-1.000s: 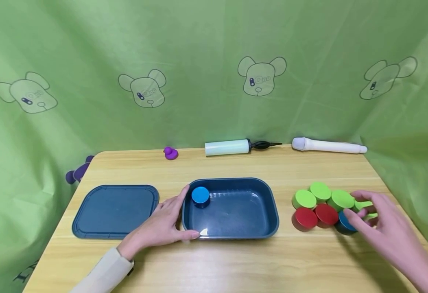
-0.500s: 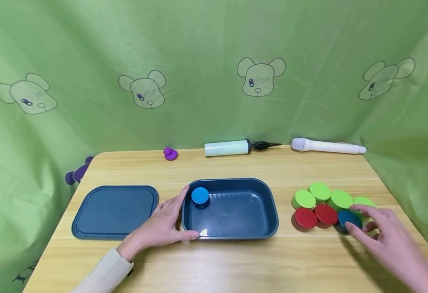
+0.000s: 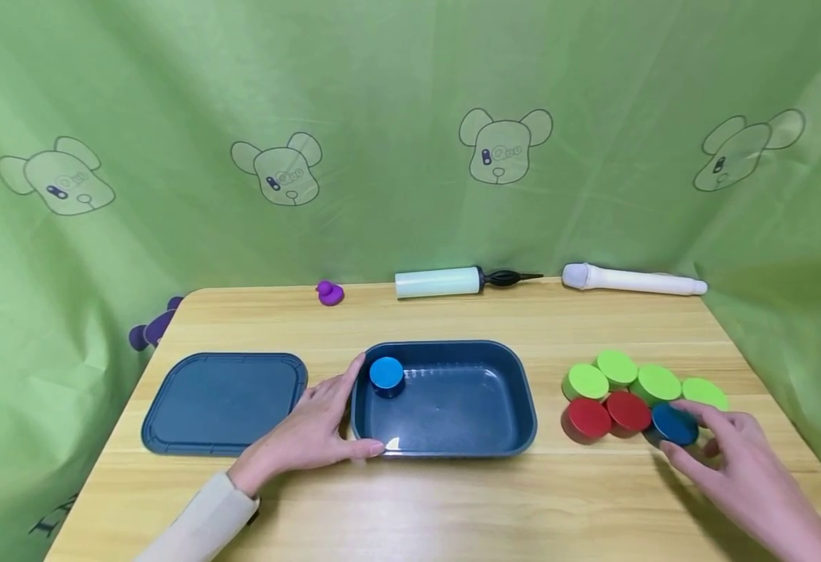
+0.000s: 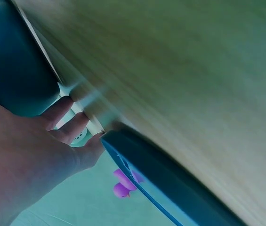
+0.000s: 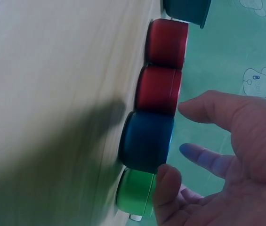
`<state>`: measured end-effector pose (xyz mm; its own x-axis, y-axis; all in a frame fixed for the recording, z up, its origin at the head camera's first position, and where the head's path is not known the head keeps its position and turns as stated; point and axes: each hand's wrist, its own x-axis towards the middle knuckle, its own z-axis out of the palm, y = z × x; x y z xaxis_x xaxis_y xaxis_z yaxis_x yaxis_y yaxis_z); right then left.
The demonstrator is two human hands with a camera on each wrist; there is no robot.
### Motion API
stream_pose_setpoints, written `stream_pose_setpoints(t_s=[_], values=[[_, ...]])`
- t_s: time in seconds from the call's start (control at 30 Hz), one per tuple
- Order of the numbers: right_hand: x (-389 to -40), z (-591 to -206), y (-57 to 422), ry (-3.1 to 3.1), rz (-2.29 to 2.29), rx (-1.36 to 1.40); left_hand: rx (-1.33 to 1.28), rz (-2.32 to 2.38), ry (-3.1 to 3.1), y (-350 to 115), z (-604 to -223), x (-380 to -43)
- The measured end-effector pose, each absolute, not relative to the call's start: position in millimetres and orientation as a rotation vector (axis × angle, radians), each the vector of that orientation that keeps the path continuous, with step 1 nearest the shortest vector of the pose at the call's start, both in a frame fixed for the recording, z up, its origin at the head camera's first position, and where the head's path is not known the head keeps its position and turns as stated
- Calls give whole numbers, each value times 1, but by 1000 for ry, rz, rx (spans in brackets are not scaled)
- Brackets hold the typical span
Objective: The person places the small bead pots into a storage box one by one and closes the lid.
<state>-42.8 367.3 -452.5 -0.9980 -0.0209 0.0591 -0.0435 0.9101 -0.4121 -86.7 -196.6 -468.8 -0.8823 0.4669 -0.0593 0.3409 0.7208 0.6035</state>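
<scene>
My left hand (image 3: 312, 425) rests against the left end of a dark blue plastic box (image 3: 453, 451), thumb by the near rim and fingers reaching along its side. One bright blue tin (image 3: 386, 373) stands inside that box. On the right, my right hand (image 3: 741, 460) spreads thumb and fingers around a darker blue tin (image 3: 676, 425) standing on the table. In the right wrist view, gaps show between the curved fingers and this blue tin (image 5: 147, 141). Red tins (image 3: 586, 419) adjoin it on the left, and several lime-green tins (image 3: 656, 382) stand behind.
A dark blue lid (image 3: 221, 402) lies left of the box on the wooden table (image 3: 417, 507). Along the back edge are a purple rubber duck (image 3: 329, 293), a hand pump (image 3: 446, 282) and a white toy microphone (image 3: 635, 279). A green curtain (image 3: 396, 94) hangs behind.
My right hand has come nearer and slightly right, from over the rightmost green tin to around the blue one, uncovering both. The left hand keeps its place at the box.
</scene>
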Motion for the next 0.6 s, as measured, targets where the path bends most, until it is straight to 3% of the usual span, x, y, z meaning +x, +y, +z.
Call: stream_pose_setpoints(t_s=[0.6], values=[[-43, -463, 376, -3026, 732, 61, 642, 885, 2729, -194, -471, -86]])
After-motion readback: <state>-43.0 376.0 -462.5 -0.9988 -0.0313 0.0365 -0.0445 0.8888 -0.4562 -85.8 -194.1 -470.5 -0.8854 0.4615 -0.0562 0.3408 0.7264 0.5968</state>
